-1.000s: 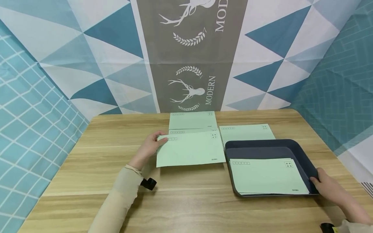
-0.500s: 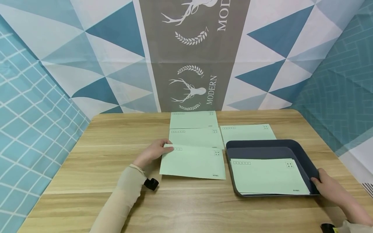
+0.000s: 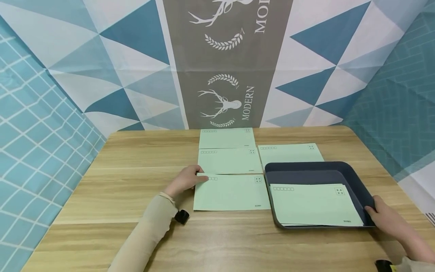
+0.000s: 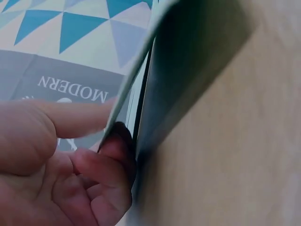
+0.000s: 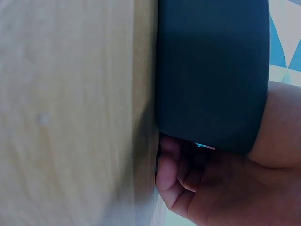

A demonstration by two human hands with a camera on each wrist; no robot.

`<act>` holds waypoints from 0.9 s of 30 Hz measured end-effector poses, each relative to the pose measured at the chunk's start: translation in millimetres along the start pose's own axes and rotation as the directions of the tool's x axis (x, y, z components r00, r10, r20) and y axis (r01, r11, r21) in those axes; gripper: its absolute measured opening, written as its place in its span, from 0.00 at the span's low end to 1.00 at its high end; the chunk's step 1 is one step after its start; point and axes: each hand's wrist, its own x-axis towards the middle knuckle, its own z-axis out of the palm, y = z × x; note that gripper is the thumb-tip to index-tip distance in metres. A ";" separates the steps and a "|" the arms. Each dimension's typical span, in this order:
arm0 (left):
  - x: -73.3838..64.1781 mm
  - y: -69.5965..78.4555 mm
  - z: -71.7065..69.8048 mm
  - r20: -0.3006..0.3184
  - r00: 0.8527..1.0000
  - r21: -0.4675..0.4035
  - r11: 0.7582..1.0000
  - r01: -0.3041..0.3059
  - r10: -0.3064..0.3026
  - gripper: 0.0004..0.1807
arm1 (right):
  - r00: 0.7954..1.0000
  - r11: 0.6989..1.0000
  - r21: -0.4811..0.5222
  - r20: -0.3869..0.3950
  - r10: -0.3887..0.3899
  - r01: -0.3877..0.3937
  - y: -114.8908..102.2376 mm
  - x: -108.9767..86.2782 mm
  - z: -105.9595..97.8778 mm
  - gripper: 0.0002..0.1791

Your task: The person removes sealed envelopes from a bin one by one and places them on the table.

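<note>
A pale green envelope (image 3: 232, 194) lies in front of two others in a column, its left edge pinched between the thumb and fingers of my left hand (image 3: 186, 180). In the left wrist view the same envelope (image 4: 129, 89) is tilted at the pinched edge, thumb on one face and curled fingers on the other. My right hand (image 3: 387, 217) grips the right end of a dark grey tray (image 3: 357, 181), thumb over the rim. Curled fingers show by the tray wall (image 5: 211, 75) in the right wrist view. Inside the tray lies a small stack of green envelopes (image 3: 312, 206).
Behind the held one lie a middle envelope (image 3: 229, 161) and a far envelope (image 3: 225, 139) at the table's back edge. Another envelope (image 3: 290, 153) is partly covered by the tray's back rim. The wooden table (image 3: 136, 158) meets a patterned cloth backdrop (image 3: 224, 68).
My left hand has brought the envelope toward me and down, uncovering the middle envelope behind it. The right hand keeps its grip on the tray, which has stayed in place.
</note>
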 end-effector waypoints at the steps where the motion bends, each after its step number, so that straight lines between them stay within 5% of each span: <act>1: 0.0 0.2 0.5 -0.001 1.000 -0.007 1.000 0.000 0.000 0.09 | 1.000 1.000 0.001 -0.001 -0.003 0.003 0.4 0.0 -0.2 0.15; 16: -4.9 2.3 -0.2 -0.079 0.997 0.025 0.999 0.024 -0.022 0.14 | 1.000 1.000 -0.008 0.000 -0.003 0.003 -2.2 -1.4 0.7 0.15; 27: -3.5 8.5 1.4 -0.072 0.997 0.085 0.995 0.042 -0.036 0.16 | 1.000 1.000 -0.013 -0.017 -0.006 0.006 -1.1 -1.2 0.5 0.14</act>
